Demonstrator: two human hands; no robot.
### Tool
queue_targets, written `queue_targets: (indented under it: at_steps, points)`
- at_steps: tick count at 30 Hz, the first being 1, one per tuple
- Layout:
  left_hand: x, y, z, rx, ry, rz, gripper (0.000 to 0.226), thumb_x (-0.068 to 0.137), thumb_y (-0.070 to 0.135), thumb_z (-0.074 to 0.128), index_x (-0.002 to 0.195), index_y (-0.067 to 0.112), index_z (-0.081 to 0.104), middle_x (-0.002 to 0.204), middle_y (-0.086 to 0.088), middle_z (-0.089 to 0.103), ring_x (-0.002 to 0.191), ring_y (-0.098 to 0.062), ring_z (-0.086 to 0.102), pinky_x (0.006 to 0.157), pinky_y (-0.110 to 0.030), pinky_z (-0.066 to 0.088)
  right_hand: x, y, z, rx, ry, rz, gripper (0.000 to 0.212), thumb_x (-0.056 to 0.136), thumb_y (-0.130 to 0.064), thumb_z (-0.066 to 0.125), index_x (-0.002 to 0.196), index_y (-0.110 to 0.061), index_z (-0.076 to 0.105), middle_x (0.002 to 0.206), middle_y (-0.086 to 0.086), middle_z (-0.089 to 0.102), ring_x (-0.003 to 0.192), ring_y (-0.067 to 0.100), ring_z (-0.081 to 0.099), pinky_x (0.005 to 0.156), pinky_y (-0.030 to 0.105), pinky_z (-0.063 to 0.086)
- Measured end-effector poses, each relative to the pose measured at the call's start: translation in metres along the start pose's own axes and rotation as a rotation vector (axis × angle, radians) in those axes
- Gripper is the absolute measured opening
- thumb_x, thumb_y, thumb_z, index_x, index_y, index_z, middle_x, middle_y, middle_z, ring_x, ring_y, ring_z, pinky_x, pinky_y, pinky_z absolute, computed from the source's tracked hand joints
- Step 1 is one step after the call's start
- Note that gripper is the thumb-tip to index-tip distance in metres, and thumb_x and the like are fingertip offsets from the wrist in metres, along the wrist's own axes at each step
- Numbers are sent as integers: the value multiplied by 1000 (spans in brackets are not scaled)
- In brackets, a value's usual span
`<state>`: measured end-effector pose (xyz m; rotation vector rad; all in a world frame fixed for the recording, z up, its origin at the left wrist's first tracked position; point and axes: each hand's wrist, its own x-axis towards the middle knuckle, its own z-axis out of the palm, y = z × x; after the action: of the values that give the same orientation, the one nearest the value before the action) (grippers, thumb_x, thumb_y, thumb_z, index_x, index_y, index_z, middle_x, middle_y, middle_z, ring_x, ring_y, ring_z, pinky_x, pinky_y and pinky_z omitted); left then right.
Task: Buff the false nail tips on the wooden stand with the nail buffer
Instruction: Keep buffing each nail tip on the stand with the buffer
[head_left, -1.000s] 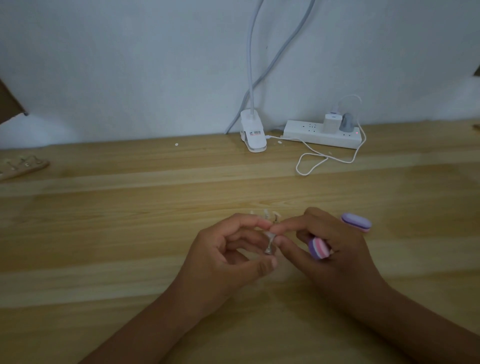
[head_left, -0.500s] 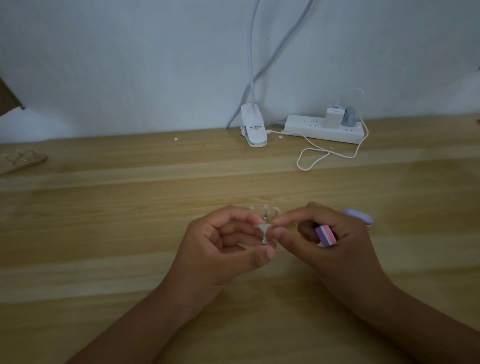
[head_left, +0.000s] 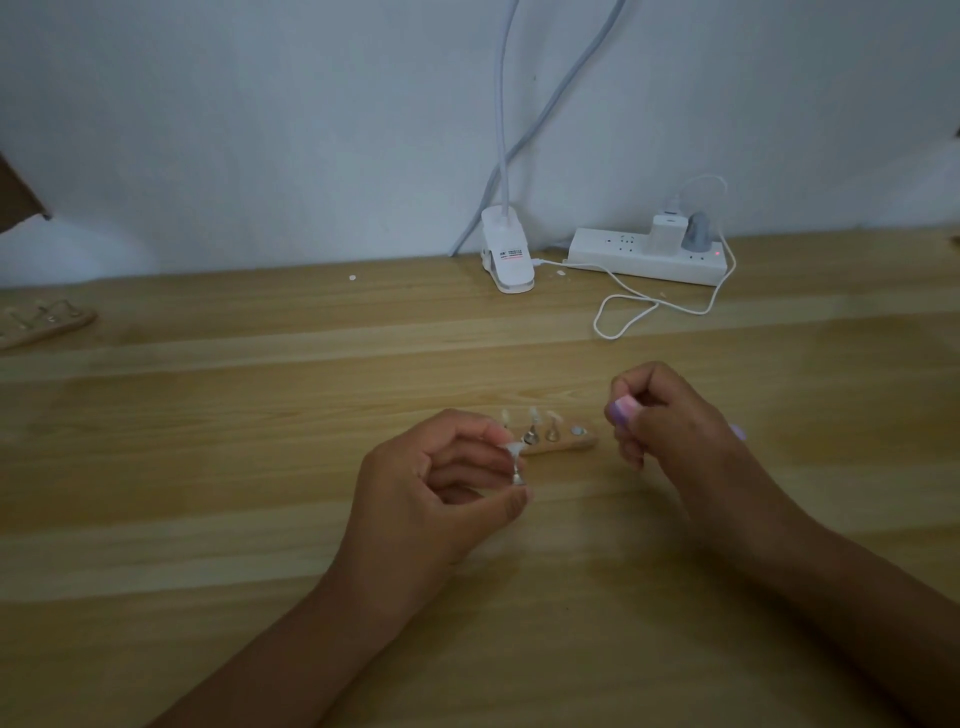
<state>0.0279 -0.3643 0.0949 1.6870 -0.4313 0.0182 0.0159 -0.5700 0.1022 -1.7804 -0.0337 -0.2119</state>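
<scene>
Right hand (head_left: 670, 423) drawn off rightward, gripping buffer (head_left: 623, 409), left hand (head_left: 441, 486) pinching tip (head_left: 511, 448) (on its peg), stand (head_left: 574, 443) between them

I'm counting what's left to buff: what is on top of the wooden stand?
Three upright holders with pale nail tips stand on the wooden stand; a bare metal socket sits near its right end. The left hand covers its left end.

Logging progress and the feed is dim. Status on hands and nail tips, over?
Left hand pinches one nail tip peg, held off wooden stand. Right hand grips nail buffer, apart from the tip. Nothing between them.
</scene>
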Motion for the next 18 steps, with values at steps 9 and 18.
queue_targets:
  at_steps: [9, 18]
  points:
    - [0, -3, 1, -42, -4, -1, 32, 60, 9, 82, 85, 24, 69, 78, -3, 73, 66, -13, 69, 60, -23, 56, -13, 14, 9, -212, -50, -434, 26, 83, -20, 79, 108, -21, 73, 102, -11, 64, 98, 19, 64, 85, 29, 55]
    - [-2, -6, 3, -8, -94, 96, 31, 67, 2, 79, 80, 25, 63, 78, -1, 72, 65, -11, 66, 58, -22, 51, -21, 7, 14, -482, -58, -688, 18, 91, -20, 70, 107, -13, 75, 106, -5, 68, 105, 2, 62, 94, 7, 38]
